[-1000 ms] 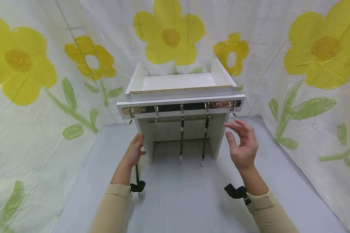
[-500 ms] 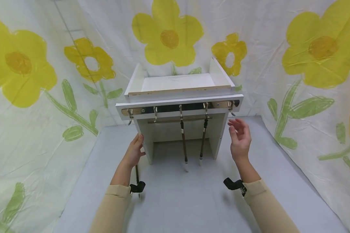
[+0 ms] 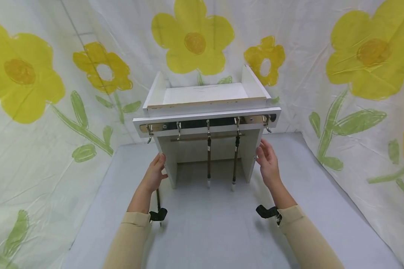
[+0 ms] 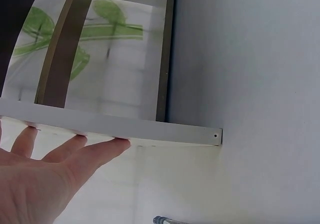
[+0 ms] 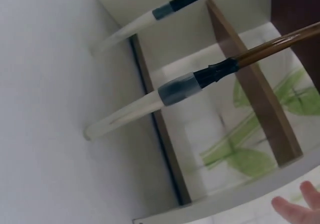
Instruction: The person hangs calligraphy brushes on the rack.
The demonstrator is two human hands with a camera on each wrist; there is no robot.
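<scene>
A white shelf unit (image 3: 207, 111) stands upright at the middle of the table, with a row of metal hooks along its front rail. My left hand (image 3: 153, 175) rests on its left side panel (image 4: 172, 130); the left wrist view has several fingertips (image 4: 120, 143) touching the panel's outer face. My right hand (image 3: 268, 164) is beside the right side panel (image 5: 235, 194). Two fingertips (image 5: 282, 204) show near that panel in the right wrist view, and contact is unclear. Two slim brown brushes with pale tips, one of them the right brush (image 3: 235, 160), hang from hooks.
A thin dark rod (image 3: 158, 200) lies on the pale table (image 3: 205, 231) by my left wrist, partly hidden by the black wrist mount (image 3: 159, 215). A flower-printed curtain (image 3: 299, 74) encloses the back and sides.
My right hand has moved left and in to the right side panel. The hanging brushes have swung slightly and hang nearly straight. My left hand has stayed on its panel.
</scene>
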